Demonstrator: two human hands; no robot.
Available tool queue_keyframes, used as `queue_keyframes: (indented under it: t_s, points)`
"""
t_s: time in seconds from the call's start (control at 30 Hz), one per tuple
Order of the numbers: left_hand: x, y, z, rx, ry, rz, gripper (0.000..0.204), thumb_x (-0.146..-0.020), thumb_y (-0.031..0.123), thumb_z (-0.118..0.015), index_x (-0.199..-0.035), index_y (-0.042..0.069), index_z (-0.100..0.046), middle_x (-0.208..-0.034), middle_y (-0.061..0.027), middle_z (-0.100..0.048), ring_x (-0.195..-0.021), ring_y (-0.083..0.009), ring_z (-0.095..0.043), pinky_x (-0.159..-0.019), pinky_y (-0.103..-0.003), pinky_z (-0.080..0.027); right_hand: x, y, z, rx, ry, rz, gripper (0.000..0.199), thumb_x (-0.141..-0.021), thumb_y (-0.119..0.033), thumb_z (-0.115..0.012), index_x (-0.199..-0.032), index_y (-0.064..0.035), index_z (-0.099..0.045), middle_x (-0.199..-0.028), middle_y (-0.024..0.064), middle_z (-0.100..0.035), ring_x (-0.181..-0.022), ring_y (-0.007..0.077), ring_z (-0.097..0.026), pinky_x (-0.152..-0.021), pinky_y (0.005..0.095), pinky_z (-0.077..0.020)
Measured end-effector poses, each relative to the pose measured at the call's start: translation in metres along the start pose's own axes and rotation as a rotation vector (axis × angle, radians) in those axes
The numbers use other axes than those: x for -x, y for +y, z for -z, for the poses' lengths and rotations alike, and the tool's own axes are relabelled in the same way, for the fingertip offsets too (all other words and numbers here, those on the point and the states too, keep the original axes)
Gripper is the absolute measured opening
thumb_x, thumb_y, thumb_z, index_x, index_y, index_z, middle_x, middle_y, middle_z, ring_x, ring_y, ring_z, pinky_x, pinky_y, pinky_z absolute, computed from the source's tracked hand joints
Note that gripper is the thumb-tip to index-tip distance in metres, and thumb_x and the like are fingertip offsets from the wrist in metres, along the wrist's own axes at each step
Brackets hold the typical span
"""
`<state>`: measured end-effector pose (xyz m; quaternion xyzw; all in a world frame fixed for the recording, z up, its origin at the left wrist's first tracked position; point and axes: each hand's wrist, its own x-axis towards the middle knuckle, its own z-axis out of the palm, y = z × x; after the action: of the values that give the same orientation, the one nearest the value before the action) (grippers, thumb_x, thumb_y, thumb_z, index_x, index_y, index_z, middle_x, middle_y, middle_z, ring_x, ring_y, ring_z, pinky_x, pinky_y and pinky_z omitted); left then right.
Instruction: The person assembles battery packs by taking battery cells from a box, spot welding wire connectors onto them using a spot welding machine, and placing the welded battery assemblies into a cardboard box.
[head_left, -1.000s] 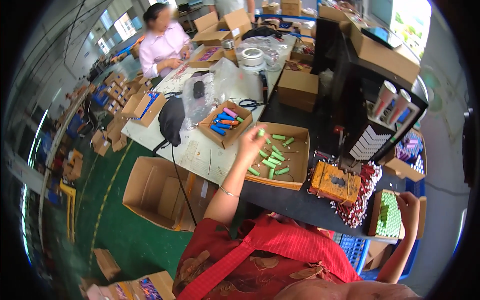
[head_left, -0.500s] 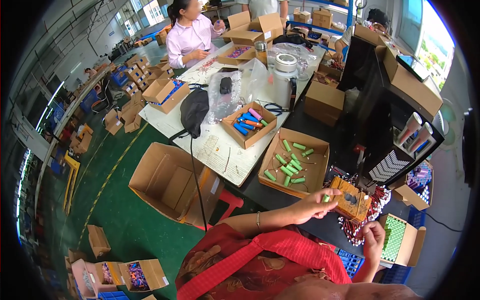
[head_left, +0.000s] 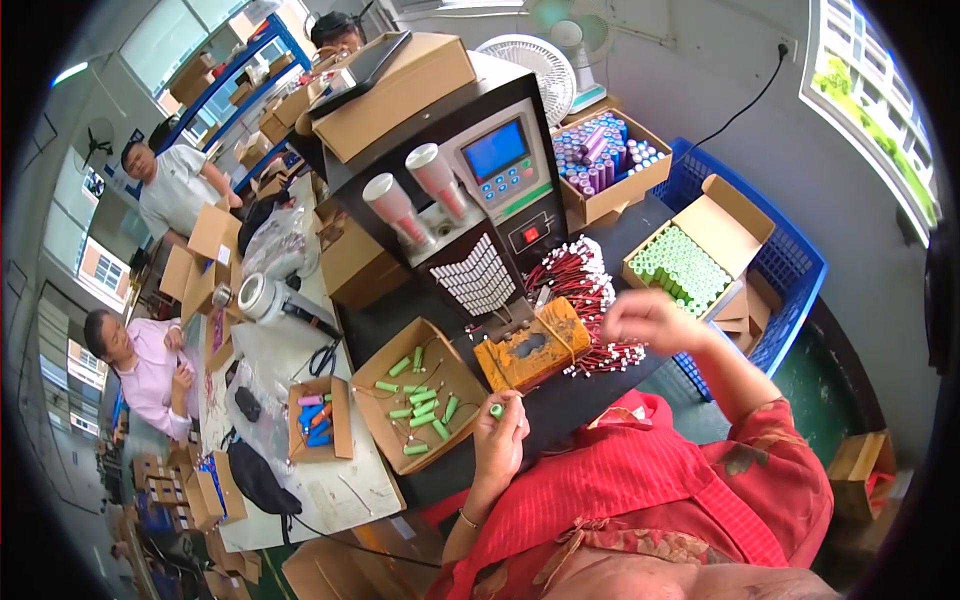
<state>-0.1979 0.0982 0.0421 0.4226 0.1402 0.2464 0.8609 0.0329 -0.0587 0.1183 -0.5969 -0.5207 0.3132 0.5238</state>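
Observation:
My left hand (head_left: 500, 445) is closed round a green battery cell (head_left: 496, 411) whose end shows at the fingertips. Just above it is an orange block (head_left: 512, 367) with a dark, worn patch, in front of a black machine (head_left: 370, 225). My right hand (head_left: 655, 322) hovers by a heap of red wire leads with white connectors (head_left: 592, 275), to the right of the block. Motion smears its fingers, so I cannot tell whether they hold anything. To the left, a cardboard tray (head_left: 372, 425) carries several green cells with thin wires attached.
An open carton of green cells (head_left: 682, 262) stands at the right beside a blue crate (head_left: 790, 290). Behind it is a box of purple and blue cells (head_left: 605, 165). A small box of coloured cells (head_left: 340, 420) sits on the white table (head_left: 345, 490). Two people are at far left.
The view has swung to the right, bringing the machine's front into sight. My right hand has moved up beside the red leads. My left hand still holds the green cell.

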Motion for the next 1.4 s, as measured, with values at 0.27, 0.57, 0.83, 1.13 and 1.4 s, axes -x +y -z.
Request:
queue_keyframes:
  t_s: [0.27, 0.57, 0.83, 1.13, 1.4]
  points:
    - [-0.005, -0.012, -0.026, -0.057, -0.111, 0.180, 0.009, -0.087, 0.007, -0.055, -0.095, 0.003, -0.056, -0.071, 0.0023, -0.047, -0.054, -0.0037, -0.040, -0.048, -0.017, -0.032, -0.052, 0.078, 0.131, -0.135, 0.743, -0.124, 0.025, -0.090, -0.030, -0.051, -0.091, -0.0059, -0.057, -0.082, 0.0012, -0.061, -0.073, 0.0082, -0.056, -0.066, 0.0229, -0.0446]
    - [-0.006, -0.005, -0.018, 0.123, -0.262, 0.162, 0.051, -0.084, 0.009, -0.060, -0.129, 0.005, -0.036, -0.076, 0.0014, -0.047, -0.057, -0.0034, -0.036, -0.048, -0.016, -0.029, 0.041, 0.023, -0.020, -0.438, -0.156, -0.239, 0.015, -0.092, -0.016, -0.049, -0.090, -0.0024, -0.055, -0.083, 0.0050, -0.061, -0.080, 0.0123, -0.059, -0.074, 0.0270, -0.0489]
    - [-0.005, -0.007, -0.023, -0.144, -0.092, 0.183, 0.011, -0.084, 0.010, -0.060, -0.090, 0.001, -0.062, -0.072, -0.0025, -0.058, -0.052, -0.0020, -0.041, -0.046, -0.015, -0.030, 0.054, 0.053, -0.051, -0.344, -0.396, -0.322, 0.023, -0.092, -0.021, -0.049, -0.104, -0.0013, -0.054, -0.093, 0.0032, -0.062, -0.089, 0.0103, -0.056, -0.081, 0.0258, -0.0445]
    - [0.001, -0.016, -0.023, -0.393, -0.093, 0.187, 0.014, -0.083, 0.012, -0.061, -0.090, 0.000, -0.061, -0.071, -0.0025, -0.058, -0.050, -0.0028, -0.041, -0.045, -0.016, -0.030, 0.037, 0.040, -0.082, -0.231, -0.131, -0.269, 0.025, -0.086, -0.020, -0.059, -0.103, -0.0015, -0.059, -0.082, 0.0026, -0.063, -0.070, 0.0065, -0.057, -0.062, 0.0223, -0.0481]
    - [-0.022, 0.004, -0.022, -0.467, -0.128, -0.065, 0.030, -0.092, 0.012, -0.044, -0.119, -0.001, -0.040, -0.089, -0.0031, -0.048, -0.069, -0.0085, -0.047, -0.063, -0.020, -0.039, 0.003, 0.033, -0.068, -0.190, 0.176, -0.274, 0.017, -0.085, -0.019, -0.061, -0.082, -0.0017, -0.061, -0.063, -0.0034, -0.055, -0.057, 0.0026, -0.050, -0.050, 0.0197, -0.0401]
